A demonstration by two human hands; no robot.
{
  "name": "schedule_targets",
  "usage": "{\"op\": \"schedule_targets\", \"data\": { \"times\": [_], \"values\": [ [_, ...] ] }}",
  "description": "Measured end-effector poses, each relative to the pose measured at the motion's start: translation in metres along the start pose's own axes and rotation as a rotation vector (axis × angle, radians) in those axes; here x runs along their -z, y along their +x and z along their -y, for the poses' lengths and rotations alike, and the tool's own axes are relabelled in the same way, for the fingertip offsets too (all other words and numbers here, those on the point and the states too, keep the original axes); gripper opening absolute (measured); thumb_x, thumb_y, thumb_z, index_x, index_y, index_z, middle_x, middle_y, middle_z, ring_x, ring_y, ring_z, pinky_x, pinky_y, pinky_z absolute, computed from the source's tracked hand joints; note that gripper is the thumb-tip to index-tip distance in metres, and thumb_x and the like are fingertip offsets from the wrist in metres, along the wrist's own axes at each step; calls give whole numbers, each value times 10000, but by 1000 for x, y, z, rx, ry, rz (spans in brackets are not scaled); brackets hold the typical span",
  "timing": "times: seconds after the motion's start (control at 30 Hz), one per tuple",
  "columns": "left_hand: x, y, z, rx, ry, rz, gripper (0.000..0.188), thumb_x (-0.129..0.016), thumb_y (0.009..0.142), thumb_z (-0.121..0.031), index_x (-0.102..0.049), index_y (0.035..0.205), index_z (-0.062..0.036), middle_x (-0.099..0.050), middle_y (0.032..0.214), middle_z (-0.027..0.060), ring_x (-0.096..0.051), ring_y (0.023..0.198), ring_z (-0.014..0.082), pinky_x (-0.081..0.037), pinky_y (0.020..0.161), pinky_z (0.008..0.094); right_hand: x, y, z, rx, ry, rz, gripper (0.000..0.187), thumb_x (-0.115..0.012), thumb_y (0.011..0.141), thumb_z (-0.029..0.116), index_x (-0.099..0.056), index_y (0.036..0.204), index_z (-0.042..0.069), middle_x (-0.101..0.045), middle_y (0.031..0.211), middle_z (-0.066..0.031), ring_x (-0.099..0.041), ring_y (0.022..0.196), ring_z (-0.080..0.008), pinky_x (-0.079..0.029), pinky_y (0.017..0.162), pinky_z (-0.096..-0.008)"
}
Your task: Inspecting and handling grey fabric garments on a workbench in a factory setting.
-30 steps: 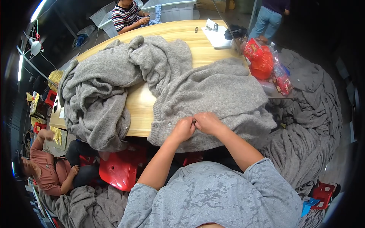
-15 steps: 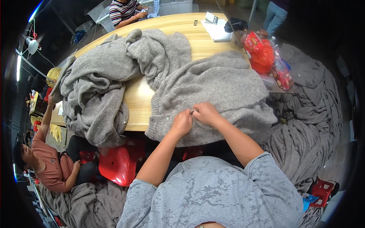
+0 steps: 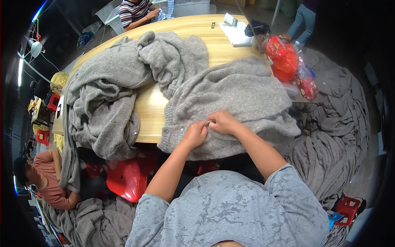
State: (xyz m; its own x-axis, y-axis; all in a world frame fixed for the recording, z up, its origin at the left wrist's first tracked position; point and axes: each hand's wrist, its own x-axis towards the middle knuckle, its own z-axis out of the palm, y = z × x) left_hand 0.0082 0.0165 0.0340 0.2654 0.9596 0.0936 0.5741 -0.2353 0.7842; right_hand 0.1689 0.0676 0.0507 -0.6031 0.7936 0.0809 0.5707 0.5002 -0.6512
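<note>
A grey knitted sweater point(image 3: 242, 94) lies spread on the table in front of me, its ribbed edge toward the left. My left hand point(image 3: 195, 134) is closed on a small fold of its knit. Just to the right, my right hand point(image 3: 224, 122) pinches the same fold, and the fingertips of both hands nearly meet. A small pale spot shows on the sweater left of my left hand. To the left, a heap of more grey knitwear point(image 3: 109, 74) covers much of the table.
Paper point(image 3: 238, 36) with a calculator lies at the table's point(image 3: 150, 111) far side, near red plastic bags point(image 3: 284, 61). Big grey knit piles point(image 3: 329, 152) lie at right and lower left. A red stool point(image 3: 127, 177) stands below the edge. Co-workers are at left and far side.
The co-worker at left has drawn the raised arm down, and a strip of grey knit now hangs over the table edge beside them. My hands stay nearly in place on the sweater.
</note>
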Motion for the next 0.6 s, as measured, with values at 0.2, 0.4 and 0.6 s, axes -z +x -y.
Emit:
{"op": "schedule_targets", "data": {
  "times": [0.2,0.4,0.6],
  "values": [
    [-4,-1,1,162,-117,-161,116,-470,776,-79,-549,816,-3,-548,660,201,-539,570,316,-415,542,368,5,8,0,-173,246,62,176,-556,625,151,-611,721,14,-553,593,-152,-523,535,-248,-410,519,-353],
    [4,2,12,97,-171,-4,104,-480,772,-82,-531,779,8,-508,590,165,-466,504,193,-389,513,334,1,8,-8,-202,302,94,176,-574,637,147,-619,747,16,-560,579,-114,-511,526,-182,-400,514,-324],
    [5,0,17,90,-266,32,104,-519,773,-90,-556,766,7,-474,520,70,-456,504,103,-384,478,289,9,17,-15,-239,342,289,98,-602,658,105,-619,713,26,-544,565,-16,-470,544,-92,-380,524,-277]
  ]
}}
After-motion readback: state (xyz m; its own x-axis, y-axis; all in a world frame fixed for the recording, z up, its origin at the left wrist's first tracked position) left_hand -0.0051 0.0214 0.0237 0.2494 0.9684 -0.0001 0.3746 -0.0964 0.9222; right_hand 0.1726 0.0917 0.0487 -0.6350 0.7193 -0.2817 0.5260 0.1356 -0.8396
